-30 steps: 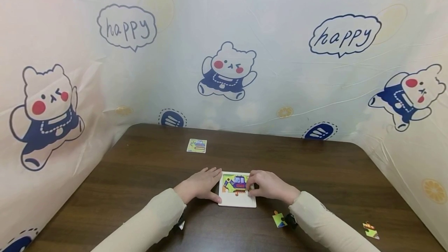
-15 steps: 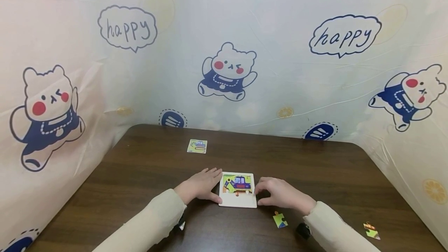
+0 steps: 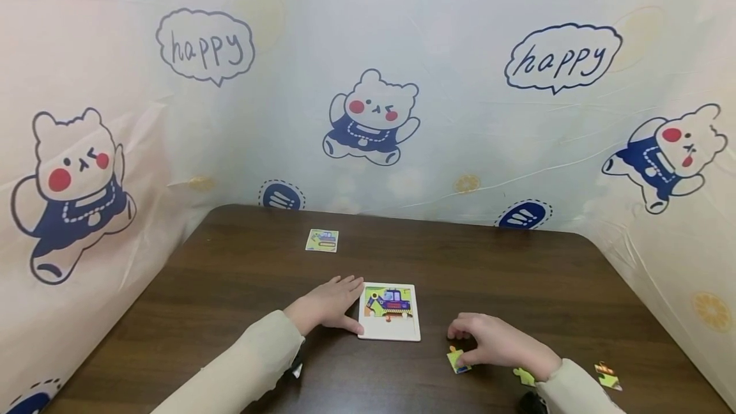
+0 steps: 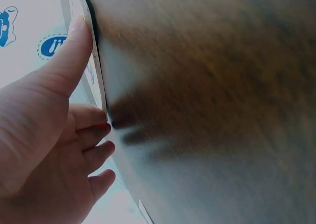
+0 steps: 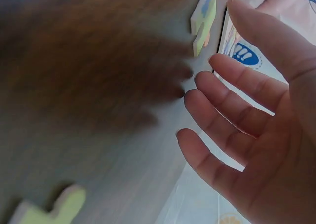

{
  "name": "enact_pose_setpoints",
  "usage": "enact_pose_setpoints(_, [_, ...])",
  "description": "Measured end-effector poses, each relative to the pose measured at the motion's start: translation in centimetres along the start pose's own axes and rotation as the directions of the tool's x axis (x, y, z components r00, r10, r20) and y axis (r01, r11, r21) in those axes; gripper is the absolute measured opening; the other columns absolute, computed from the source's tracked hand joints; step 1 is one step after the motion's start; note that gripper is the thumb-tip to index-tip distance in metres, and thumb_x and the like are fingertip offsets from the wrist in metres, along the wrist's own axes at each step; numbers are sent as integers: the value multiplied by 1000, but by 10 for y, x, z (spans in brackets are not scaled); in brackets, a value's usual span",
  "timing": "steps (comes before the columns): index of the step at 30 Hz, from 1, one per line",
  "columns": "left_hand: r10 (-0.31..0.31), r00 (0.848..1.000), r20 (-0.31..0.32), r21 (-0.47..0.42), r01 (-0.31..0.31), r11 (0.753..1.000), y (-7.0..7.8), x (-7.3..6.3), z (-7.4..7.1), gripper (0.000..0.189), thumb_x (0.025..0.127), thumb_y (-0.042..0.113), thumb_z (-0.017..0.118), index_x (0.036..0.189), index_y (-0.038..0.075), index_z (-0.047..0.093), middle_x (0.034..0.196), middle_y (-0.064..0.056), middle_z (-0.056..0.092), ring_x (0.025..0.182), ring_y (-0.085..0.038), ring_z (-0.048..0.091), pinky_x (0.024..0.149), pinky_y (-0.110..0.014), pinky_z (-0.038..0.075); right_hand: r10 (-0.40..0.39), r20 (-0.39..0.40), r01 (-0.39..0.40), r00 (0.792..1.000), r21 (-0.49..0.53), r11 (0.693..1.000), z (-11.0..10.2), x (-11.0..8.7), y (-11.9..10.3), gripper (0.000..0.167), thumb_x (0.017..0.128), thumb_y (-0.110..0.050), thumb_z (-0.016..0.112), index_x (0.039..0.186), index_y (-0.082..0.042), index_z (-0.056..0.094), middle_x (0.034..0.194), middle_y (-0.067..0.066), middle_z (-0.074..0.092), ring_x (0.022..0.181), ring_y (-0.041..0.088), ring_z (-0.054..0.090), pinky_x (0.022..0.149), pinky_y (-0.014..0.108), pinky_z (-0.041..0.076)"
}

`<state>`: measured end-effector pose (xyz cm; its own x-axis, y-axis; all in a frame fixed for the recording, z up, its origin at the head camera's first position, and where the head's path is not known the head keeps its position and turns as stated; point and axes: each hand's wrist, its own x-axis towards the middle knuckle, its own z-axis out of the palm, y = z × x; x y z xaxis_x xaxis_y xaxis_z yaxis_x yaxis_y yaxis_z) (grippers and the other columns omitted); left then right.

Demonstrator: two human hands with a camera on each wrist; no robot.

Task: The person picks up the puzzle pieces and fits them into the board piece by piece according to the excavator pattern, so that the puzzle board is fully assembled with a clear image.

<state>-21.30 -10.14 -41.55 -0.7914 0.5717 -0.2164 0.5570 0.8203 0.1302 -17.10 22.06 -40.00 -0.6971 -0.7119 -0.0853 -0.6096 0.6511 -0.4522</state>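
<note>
A white puzzle tray [image 3: 388, 331] lies mid-table, its upper part filled with pieces forming a purple excavator and its lower part bare white. Along the tray's left edge rests my left hand [image 3: 329, 304], thumb and fingers spread and touching the rim; the left wrist view shows the thumb [image 4: 74, 56] on the edge. My right hand [image 3: 496, 340] hovers over a green-and-blue puzzle piece [image 3: 456, 360], partly covered by the thumb in the head view. In the right wrist view the fingers [image 5: 217, 122] are loosely extended, with nothing between them, apart from the piece [image 5: 203, 21].
A small excavator picture card [image 3: 322, 241] lies toward the table's far side. Another green piece [image 3: 524, 376] sits beside my right wrist, and an orange-and-green piece [image 3: 607, 376] lies farther right. Printed cloth [image 3: 276, 114] surrounds the brown table [image 3: 489, 260].
My right hand has left the tray and moved right and nearer, over the green-and-blue piece. It uncovers the filled upper right of the puzzle. My left hand stays at the tray.
</note>
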Motion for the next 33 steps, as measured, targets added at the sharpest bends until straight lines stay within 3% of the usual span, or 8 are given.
enact_pose_setpoints(6, [5,1000,1,9,-5,1000,-1,0,0,89,77,57,63,140,1,36,146,-11,31,134,-25,24,108,-41,19,-24,-2,24,1000,-1,1000,3,-11,3,29,72,-32,78,91,-16,62,86,-13,50,76,4,48,64,25,45])
enact_pose_setpoints(16, [2,1000,2,9,-2,1000,1,-2,-2,88,77,56,64,140,1,36,146,-11,31,134,-26,24,108,-41,19,-88,-69,82,994,-80,993,10,-16,9,23,70,-16,78,86,-18,61,85,-15,49,76,3,48,65,24,46])
enact_pose_setpoints(33, [6,1000,17,23,-7,1000,0,-2,-3,88,77,57,62,140,1,36,146,-11,31,135,-26,24,108,-42,18,-46,-68,44,997,-36,998,4,-5,0,21,75,-21,75,85,-18,56,81,-11,49,72,6,48,61,23,44])
